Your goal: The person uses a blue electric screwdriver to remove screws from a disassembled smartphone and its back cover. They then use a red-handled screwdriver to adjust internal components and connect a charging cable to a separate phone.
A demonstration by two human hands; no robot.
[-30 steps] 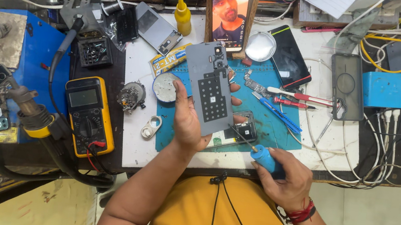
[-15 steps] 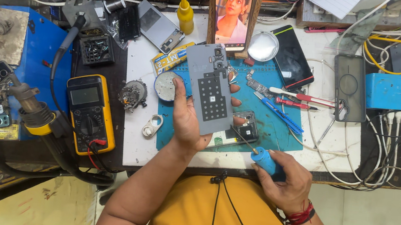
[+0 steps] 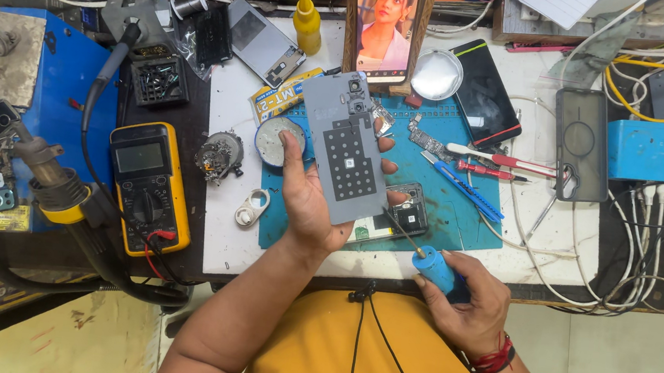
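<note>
My left hand (image 3: 310,196) grips the grey phone back panel (image 3: 342,148) upright above the blue mat (image 3: 462,218); my right hand (image 3: 465,297) is closed on a blue-handled screwdriver (image 3: 433,266), tip near the panel's lower edge. Step looks like inspection mid-disassembly. The next move calls for a steady tip beside the opened phone (image 3: 404,211) on the surface.

Left hand (image 3: 309,201) grips grey panel (image 3: 342,148) — right hand (image 3: 473,298), blue screwdriver (image 3: 433,266).
</note>
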